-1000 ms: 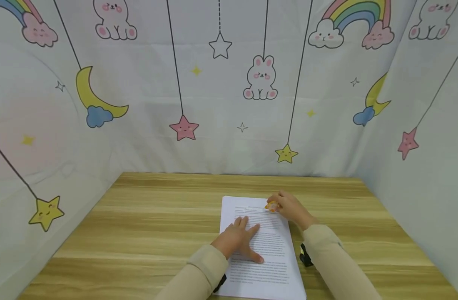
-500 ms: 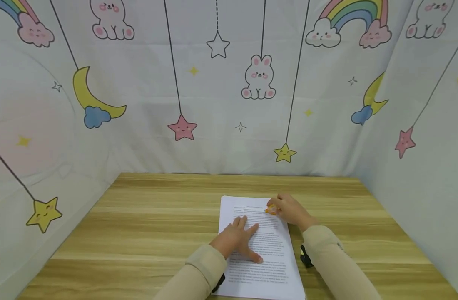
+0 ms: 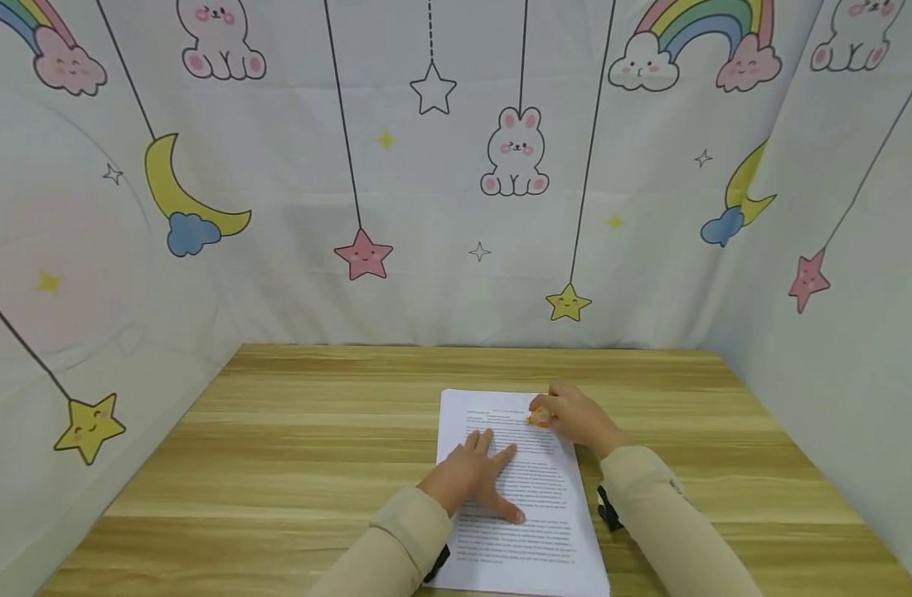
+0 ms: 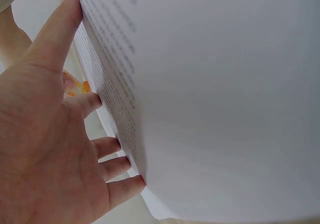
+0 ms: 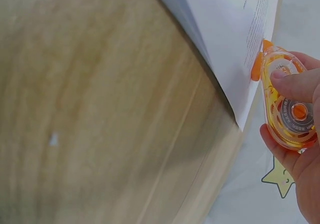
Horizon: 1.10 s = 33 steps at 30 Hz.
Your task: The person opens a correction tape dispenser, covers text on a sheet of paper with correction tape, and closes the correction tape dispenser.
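A stack of printed paper [image 3: 523, 539] lies on the wooden table, its top sheet covered in lines of text. My left hand [image 3: 474, 477] rests on the sheet's left half with fingers spread; in the left wrist view its fingertips [image 4: 112, 145] touch the paper. Between thumb and fingers, my right hand [image 3: 578, 416] pinches an orange, clear-cased correction tape [image 5: 287, 104]. In the head view the correction tape is at the upper right of the page, mostly covered by the hand. Its orange tip is at the printed lines; whether it touches the paper I cannot tell.
The wooden table [image 3: 314, 448] extends to both sides of the paper. White curtains [image 3: 292, 274] printed with stars, moons and rabbits hang behind and at both sides. A black band [image 3: 608, 508] shows beside the right wrist.
My right hand, with the correction tape, has shifted slightly down the page compared with a second ago. The left hand keeps its place on the paper.
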{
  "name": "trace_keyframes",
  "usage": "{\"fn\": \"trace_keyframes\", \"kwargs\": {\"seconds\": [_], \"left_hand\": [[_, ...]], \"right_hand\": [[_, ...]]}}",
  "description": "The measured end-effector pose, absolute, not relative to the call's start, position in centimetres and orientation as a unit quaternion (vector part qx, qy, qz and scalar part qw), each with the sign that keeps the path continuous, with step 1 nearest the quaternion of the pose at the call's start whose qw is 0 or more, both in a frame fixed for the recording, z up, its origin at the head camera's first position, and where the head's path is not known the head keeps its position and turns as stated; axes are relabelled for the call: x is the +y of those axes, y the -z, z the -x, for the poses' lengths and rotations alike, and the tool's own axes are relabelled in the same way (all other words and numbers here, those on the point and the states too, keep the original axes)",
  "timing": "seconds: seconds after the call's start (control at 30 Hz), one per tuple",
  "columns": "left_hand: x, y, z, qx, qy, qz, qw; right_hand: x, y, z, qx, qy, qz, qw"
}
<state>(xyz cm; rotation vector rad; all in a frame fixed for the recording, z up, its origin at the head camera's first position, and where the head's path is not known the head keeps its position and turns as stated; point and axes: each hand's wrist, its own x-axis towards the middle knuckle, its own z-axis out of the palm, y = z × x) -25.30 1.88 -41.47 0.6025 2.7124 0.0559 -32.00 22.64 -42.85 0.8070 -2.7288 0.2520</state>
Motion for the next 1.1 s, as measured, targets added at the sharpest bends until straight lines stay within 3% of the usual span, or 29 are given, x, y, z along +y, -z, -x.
{"fn": "trace_keyframes", "kwargs": {"seconds": [0.43,1.1], "left_hand": [[2.1,41.2,25.1,0.959,-0.034,-0.206,0.19],[1.9,41.2,25.0,0.961,-0.031,-0.204,0.186]], "right_hand": [[22.4,42.3,32.3,-0.954,-0.03,-0.278,0.105],[23.7,42.0,32.0,-0.947,-0.027,-0.295,0.122]]}}
